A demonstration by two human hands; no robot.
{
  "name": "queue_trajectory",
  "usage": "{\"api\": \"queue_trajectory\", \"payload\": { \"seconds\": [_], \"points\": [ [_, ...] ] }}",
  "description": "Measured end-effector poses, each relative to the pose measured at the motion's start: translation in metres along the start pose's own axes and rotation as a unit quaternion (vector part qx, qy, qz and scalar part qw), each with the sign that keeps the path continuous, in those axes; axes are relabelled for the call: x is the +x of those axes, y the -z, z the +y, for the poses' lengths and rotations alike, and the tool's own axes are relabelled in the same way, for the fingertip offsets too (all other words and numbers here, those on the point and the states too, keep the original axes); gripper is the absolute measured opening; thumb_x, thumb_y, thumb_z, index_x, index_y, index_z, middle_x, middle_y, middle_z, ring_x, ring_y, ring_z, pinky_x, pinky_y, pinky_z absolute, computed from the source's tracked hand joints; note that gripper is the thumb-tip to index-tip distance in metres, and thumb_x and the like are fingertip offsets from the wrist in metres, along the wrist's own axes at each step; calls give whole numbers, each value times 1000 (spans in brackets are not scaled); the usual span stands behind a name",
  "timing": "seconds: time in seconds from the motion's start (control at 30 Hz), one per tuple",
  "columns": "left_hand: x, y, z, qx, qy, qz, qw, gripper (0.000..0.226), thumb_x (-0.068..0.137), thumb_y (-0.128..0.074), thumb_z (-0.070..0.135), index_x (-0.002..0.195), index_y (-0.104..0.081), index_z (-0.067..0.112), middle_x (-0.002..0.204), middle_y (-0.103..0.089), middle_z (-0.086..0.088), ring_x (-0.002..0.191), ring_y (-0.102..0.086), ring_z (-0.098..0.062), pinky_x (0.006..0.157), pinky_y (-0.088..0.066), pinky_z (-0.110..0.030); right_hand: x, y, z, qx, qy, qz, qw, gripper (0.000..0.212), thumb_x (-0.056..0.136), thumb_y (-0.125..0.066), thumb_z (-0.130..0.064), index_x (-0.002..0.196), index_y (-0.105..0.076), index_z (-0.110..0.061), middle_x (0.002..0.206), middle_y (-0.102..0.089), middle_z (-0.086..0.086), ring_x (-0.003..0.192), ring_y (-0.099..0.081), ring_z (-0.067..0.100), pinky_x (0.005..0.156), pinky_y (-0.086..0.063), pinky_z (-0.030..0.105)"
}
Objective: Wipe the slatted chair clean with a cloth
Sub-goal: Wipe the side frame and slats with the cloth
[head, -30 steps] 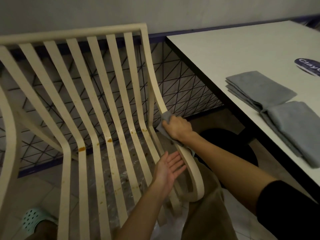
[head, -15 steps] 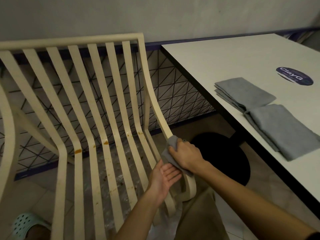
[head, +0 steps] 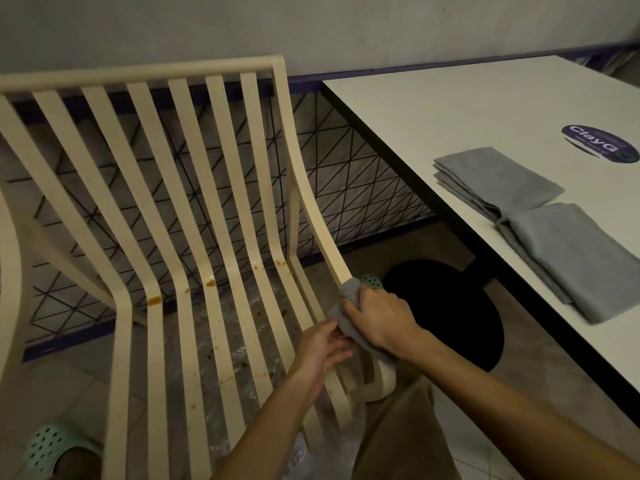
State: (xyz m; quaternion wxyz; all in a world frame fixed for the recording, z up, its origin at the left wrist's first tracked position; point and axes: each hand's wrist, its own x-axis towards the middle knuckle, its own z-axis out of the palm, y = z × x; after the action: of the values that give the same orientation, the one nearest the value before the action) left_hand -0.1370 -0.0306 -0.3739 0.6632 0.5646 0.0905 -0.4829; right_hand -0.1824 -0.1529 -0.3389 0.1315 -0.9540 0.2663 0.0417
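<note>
**Wiping stroke on the outer rail, head view.** The fingers (head: 360, 304) of the right hand (head: 379, 323) are curled and clamped on the grey cloth (head: 348, 294), pressing it round the outer rail (head: 311, 209) of the slatted chair (head: 194, 188). Over the last second this hand slides down the rail, from the bend of the backrest to a place just above the curled front end (head: 382, 382). The stretch of rail above the fingers is therefore judged to be wiped, and the curl below them remains to be done.

The left hand (head: 320, 348), a second ago open-palmed and apart from the cloth, now lies just below and to the left of the right fingers. Its own fingers (head: 337, 344) are loosely extended and slightly apart. They touch the cloth's trailing edge without closing on it, as far as the view shows.

Left of both hands, the inner slats carry brown stains (head: 154, 300) at the seat bend and specks along the seat, so most of the task is judged to lie ahead. Beneath the seat a crinkled plastic sheet (head: 235, 358) covers the floor. To the right of the fingers stands the desk (head: 450, 126), bearing two folded grey cloths (head: 498, 181) well apart from the hands, with a round dark sticker (head: 599, 143) beyond them
</note>
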Motion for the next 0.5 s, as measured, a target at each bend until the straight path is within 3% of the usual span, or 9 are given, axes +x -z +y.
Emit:
{"api": "queue_trajectory", "payload": {
  "seconds": [0.13,0.5],
  "points": [
    [9,2,3,-14,-13,6,1000,24,98,-50,22,112,-63,8,102,-73,-12,93,-71,-25,76,-57,-34,15,6,-6,7,6,-9,1000,46,100,-30,-48,106,-56,-10,103,-64,11,89,-62,27,69,-40,33],
    [25,0,21,-79,-15,-8,997,30,95,-56,18,122,-58,5,110,-70,-16,99,-69,-27,73,-56,-33,55,5,-15,15,1,-13,1000,47,100,-30,-49,108,-55,-9,109,-64,13,95,-62,31,75,-44,37]
  ]
}}
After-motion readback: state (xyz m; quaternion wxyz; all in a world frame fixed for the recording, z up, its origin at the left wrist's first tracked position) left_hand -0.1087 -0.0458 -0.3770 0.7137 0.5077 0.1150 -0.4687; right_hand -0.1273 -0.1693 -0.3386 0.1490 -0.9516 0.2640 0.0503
